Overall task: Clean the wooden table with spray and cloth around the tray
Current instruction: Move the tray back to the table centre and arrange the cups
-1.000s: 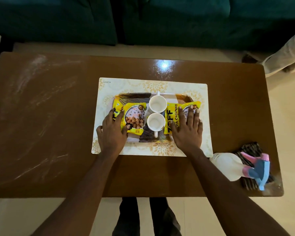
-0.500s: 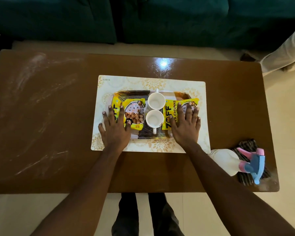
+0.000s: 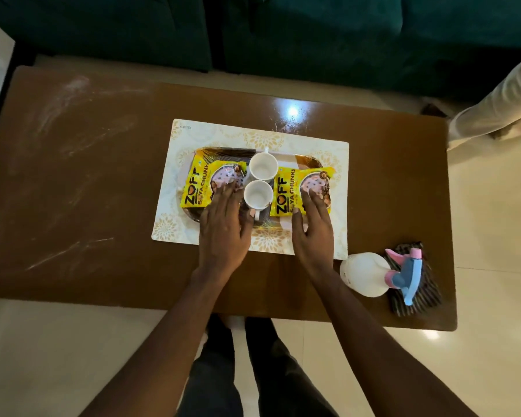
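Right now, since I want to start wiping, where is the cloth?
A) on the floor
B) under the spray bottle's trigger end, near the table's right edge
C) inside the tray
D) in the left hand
B: the striped cloth lies beneath the pink-and-blue head of the spray bottle.

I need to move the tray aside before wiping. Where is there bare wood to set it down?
Widest bare patch: the wooden table left of the placemat, to its left edge, streaked white. A narrower strip lies right of the placemat, beyond the spray bottle. Crowded: the near right corner, where that bottle lies partly on the striped cloth.
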